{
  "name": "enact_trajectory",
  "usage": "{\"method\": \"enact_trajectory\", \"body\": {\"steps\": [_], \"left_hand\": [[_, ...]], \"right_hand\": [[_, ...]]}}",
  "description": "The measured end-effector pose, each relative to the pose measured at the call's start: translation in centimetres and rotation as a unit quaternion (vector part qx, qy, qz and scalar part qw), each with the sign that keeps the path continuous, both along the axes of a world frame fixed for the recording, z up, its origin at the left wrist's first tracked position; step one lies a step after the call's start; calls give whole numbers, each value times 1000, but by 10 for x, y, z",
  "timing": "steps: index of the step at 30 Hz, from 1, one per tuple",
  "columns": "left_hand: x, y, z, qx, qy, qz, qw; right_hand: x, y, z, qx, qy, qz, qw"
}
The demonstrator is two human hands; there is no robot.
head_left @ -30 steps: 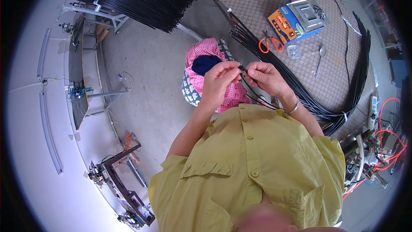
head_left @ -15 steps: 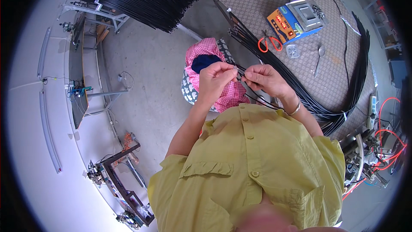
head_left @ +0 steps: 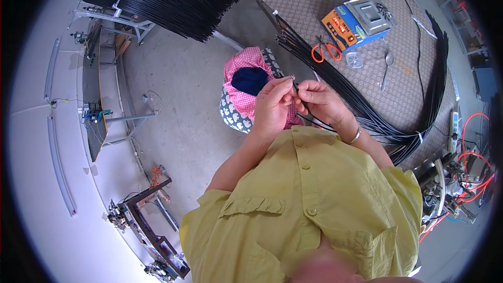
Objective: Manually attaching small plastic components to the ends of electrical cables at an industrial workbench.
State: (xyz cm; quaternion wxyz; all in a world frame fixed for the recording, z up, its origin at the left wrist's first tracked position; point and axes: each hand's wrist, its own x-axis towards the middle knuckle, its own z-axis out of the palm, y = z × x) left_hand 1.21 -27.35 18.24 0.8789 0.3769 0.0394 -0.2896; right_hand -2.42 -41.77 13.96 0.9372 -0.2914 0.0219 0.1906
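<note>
In front of my chest, my left hand [head_left: 272, 106] pinches at the tip of a thin black cable [head_left: 296, 87], thumb against forefinger. A small pale or bare tip shows above those fingers, too fine to make out. Close beside it, my right hand [head_left: 320, 104] grips the same cable a little lower, fingers closed and a bracelet at the wrist. More black cable runs out below the right hand toward a long black cable bundle [head_left: 348, 97] on the patterned table [head_left: 361, 81]. Pink checked cloth [head_left: 238, 91] and a dark blue cloth [head_left: 249, 80] lie beyond my hands.
Orange-handled scissors [head_left: 334, 52], a small clear dish [head_left: 354, 60] and a spoon [head_left: 387, 68] lie on the table. Behind them stands a blue and orange box-shaped device [head_left: 343, 30] with a metal top. A thick hank of black cables [head_left: 181, 2] hangs over a rack at far left.
My left hand has shifted right, close against the right hand, and its fingers now point more upward. The right hand stays near its place. The whole view has shifted slightly.
</note>
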Motion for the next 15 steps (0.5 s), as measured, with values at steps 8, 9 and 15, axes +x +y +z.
{"method": "enact_trajectory", "body": {"steps": [8,9,15], "left_hand": [[2,1,-4,167,-105,39,980],[2,1,0,212,-144,44,966],[4,3,5,230,-222,49,946]], "right_hand": [[6,1,0,-123,-34,-106,986],[8,1,1,-148,-39,-114,982],[8,6,6,-221,-61,-143,963]]}}
